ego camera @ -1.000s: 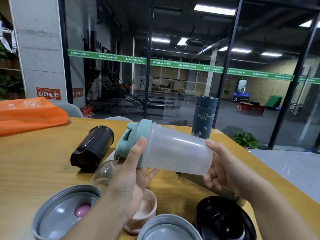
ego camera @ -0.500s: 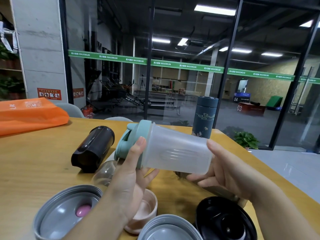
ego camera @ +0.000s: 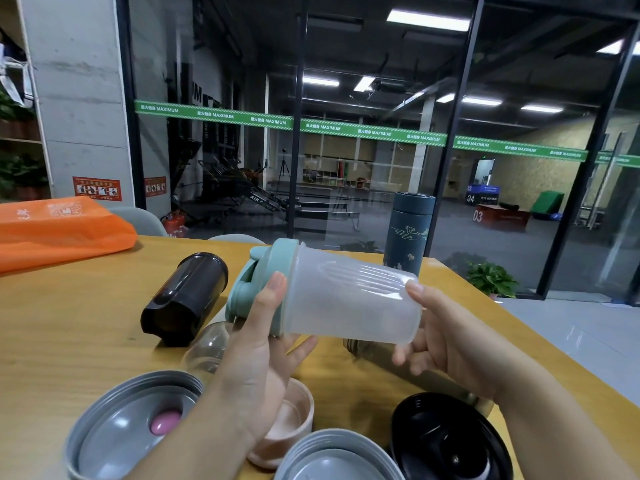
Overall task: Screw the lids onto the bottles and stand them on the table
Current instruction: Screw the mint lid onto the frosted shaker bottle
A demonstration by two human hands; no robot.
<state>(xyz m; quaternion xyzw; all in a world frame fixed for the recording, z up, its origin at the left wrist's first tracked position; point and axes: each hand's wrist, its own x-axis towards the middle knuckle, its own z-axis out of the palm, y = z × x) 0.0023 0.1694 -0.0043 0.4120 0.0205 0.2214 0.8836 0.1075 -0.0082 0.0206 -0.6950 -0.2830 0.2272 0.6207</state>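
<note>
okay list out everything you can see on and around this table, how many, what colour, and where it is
shaker bottle: 1, frosted clear with a teal lid, held sideways above the table
black bottle: 1, lying on its side, left of the shaker
navy flask: 1, upright with lid on, far edge
clear bottle: 1, lying behind the left hand
olive bottle: 1, lying under the shaker, partly hidden
grey lids: 2, near edge, undersides up
pink lid: 1, near edge, centre
black lid: 1, near right
orange bag: 1, far left
table: 1, wood
hands: left hand grips the lid end, right hand holds the base
</note>
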